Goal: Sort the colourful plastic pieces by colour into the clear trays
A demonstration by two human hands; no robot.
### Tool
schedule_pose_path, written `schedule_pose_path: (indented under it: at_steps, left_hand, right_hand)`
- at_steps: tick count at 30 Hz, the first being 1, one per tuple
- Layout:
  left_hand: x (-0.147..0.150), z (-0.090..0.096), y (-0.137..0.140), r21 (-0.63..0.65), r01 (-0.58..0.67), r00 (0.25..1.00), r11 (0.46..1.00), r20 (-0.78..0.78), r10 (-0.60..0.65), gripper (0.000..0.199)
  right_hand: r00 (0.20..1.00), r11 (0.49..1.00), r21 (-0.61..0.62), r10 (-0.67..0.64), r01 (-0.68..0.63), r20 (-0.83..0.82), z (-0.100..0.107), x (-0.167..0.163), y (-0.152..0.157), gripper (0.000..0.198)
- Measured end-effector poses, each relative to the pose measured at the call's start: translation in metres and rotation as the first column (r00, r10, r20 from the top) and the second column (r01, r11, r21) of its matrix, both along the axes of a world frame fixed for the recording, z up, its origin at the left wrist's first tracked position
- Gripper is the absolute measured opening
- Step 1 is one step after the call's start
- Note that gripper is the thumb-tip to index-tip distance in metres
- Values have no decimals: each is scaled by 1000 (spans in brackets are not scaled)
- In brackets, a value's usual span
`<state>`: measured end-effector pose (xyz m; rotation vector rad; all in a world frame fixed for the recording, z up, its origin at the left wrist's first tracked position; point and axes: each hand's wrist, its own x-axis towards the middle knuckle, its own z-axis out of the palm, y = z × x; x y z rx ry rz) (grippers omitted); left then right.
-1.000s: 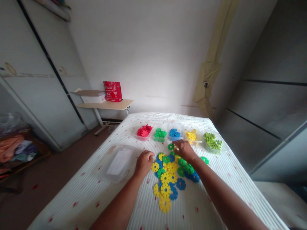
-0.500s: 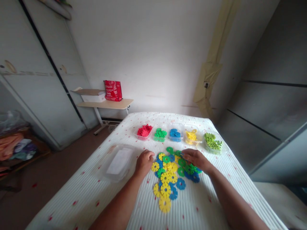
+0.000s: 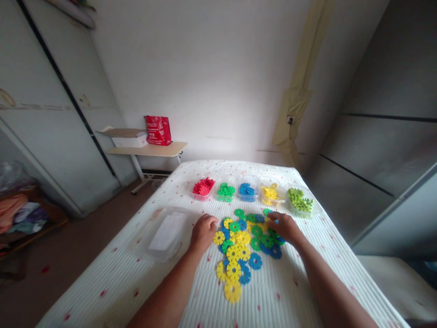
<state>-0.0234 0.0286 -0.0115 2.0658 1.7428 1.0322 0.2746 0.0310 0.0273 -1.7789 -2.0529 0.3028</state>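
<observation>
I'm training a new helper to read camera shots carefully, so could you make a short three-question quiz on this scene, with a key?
1. Multiple choice: what colour are the pieces in the leftmost container of the far row? A blue, B red, C yellow.
2. True or false: the right hand is inside one of the containers.
3. Short answer: what clear thing lies to the left of the left hand?

Key:
1. B: the red pieces.
2. False: it is at the right part of the loose discs.
3. A clear plastic box or lid, with a white sheet on or in it; the view does not settle which.
</observation>
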Motion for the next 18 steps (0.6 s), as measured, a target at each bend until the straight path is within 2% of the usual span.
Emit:
schedule_pose_path:
  at_steps: [7,13,18]
  left_hand:
    - [0,0,0,-6,-4,1000,1000,4,4,25]
    - [0,-1,0,-1,-4,1000,1000,-9,4,25]
    - [0,-2,0,7,0,1000,1000,-7,0,25]
  right_hand:
    - [977,985,-34,171,-168,130,2,-5,-6,25]
    - [958,990,-50,137,-129,251,4,-14,-10,24]
    - [965,991,21,123,-131,233,0,-26,-6,23]
